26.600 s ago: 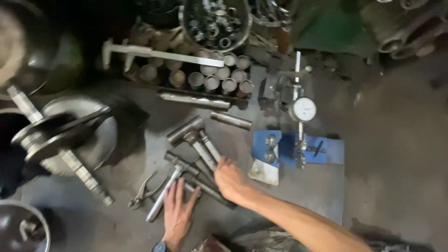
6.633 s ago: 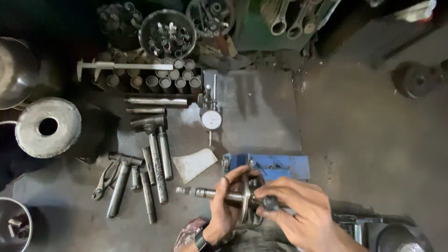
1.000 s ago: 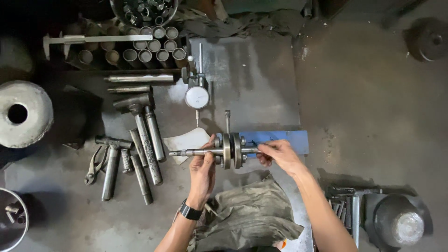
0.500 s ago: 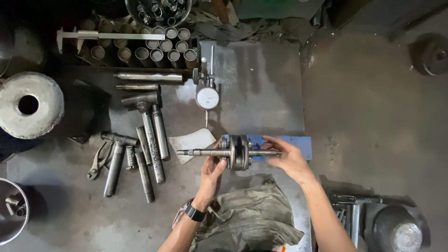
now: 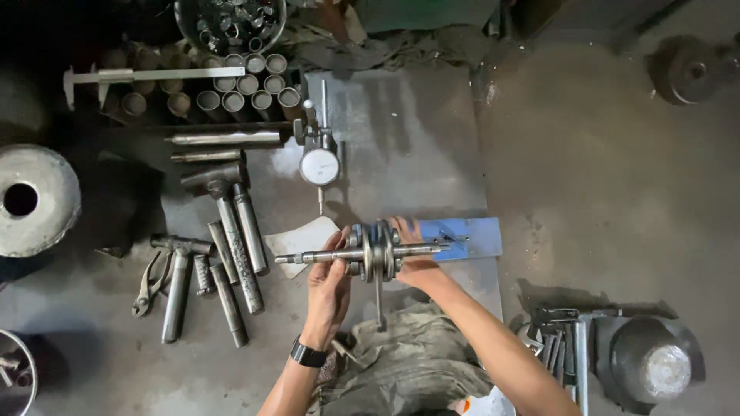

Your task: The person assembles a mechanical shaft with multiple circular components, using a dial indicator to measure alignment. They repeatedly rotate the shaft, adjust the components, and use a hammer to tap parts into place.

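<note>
I hold a steel crankshaft [image 5: 374, 252] level over the grey metal plate [image 5: 408, 146], its two round webs in the middle and a connecting rod hanging down from them. My left hand [image 5: 327, 281] grips the long left shaft end from below, a dark watch on its wrist. My right hand [image 5: 412, 258] holds the right side behind the webs, partly hidden by them. Under the right shaft end lies a blue V-block stand [image 5: 466, 237]. A white scrap of card [image 5: 301, 240] lies just left of my hands.
A dial gauge on its stand [image 5: 319, 158] stands behind. Hammers, drifts and steel rods [image 5: 231, 246] and pliers [image 5: 150, 281] lie to the left, with a caliper [image 5: 146, 75], steel sleeves, a bowl of parts and a heavy round block [image 5: 31, 200]. Spanners [image 5: 555, 343] lie right; a rag [image 5: 401, 362] lies near.
My view has tipped a little, so everything sits lower in the picture. Both hands keep their hold on the crankshaft, which has swung so that its rod now hangs down instead of pointing up.
</note>
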